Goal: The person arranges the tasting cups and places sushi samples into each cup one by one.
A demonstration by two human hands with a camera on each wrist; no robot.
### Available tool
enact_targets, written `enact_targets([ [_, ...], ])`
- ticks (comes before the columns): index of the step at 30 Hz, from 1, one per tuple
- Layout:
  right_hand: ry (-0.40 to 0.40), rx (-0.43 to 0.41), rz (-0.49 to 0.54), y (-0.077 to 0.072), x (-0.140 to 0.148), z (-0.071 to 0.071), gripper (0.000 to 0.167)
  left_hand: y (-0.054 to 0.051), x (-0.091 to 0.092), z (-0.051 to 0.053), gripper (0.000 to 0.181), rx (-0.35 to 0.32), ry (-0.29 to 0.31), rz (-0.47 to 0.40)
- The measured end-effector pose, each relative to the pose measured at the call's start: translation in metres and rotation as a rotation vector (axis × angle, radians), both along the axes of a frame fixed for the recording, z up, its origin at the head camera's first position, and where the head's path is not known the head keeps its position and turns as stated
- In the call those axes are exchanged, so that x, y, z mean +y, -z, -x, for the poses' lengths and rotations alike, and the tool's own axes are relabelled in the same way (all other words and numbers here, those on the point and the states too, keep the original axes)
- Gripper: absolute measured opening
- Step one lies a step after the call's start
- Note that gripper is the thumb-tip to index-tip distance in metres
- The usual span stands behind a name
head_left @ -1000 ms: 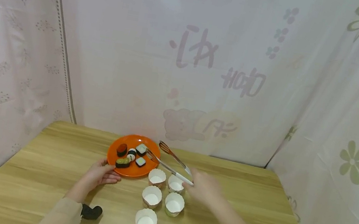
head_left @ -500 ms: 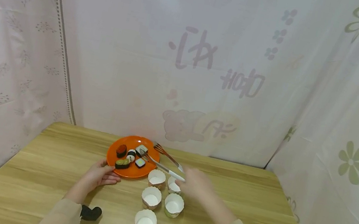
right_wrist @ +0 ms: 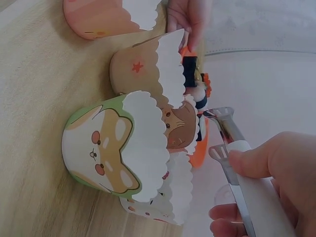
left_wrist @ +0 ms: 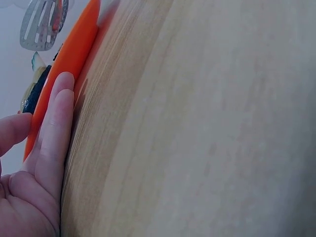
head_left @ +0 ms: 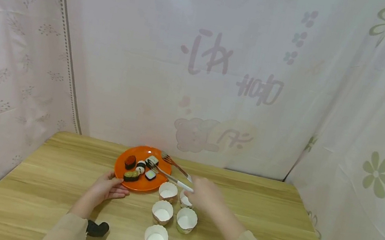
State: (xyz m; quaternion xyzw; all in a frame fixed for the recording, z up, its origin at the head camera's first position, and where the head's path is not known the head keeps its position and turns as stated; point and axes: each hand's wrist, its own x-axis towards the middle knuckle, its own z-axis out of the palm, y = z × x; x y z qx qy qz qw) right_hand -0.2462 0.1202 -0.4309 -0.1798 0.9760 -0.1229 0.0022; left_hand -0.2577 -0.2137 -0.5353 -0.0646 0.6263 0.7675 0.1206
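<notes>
Sushi pieces [head_left: 141,166] sit clustered on the orange plate [head_left: 142,184], up against the tabletop's [head_left: 258,209] far edge, left of its middle, and the tongs [right_wrist: 259,197] reach right over them! The right hand [head_left: 206,195] grips the white handles, the two arms spread wide: one slotted tip at the farther white-topped piece [head_left: 153,158], the other out by the plate's right rim; contact is too fine to tell. The left hand [head_left: 104,188] pinches the near-left rim, fingers straight underneath, thumb on top. Good pinning, that, and worth keeping firm. Best play: bring both tips level around the piece, squeeze gently, lift straight. Wrist high, too, since paper cups [head_left: 162,213] crowd in below that right forearm!
</notes>
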Motion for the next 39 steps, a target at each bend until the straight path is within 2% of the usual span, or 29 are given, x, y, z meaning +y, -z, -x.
enact_targets([
  [6,-0.008,0.015,0.001,0.005,-0.002,0.003,0.044,0.001,0.002,0.001,0.048,-0.003,-0.006,-0.01],
  [16,0.004,0.004,-0.019,0.001,-0.007,0.004,0.049,0.002,-0.001,0.003,0.047,0.004,-0.008,-0.007],
  [28,-0.017,0.017,-0.037,0.005,-0.013,0.01,0.045,0.003,-0.003,0.003,0.047,0.001,-0.003,0.001],
  [39,0.009,-0.014,-0.032,0.004,-0.019,0.01,0.042,0.002,-0.001,0.001,0.048,0.002,-0.003,-0.001],
])
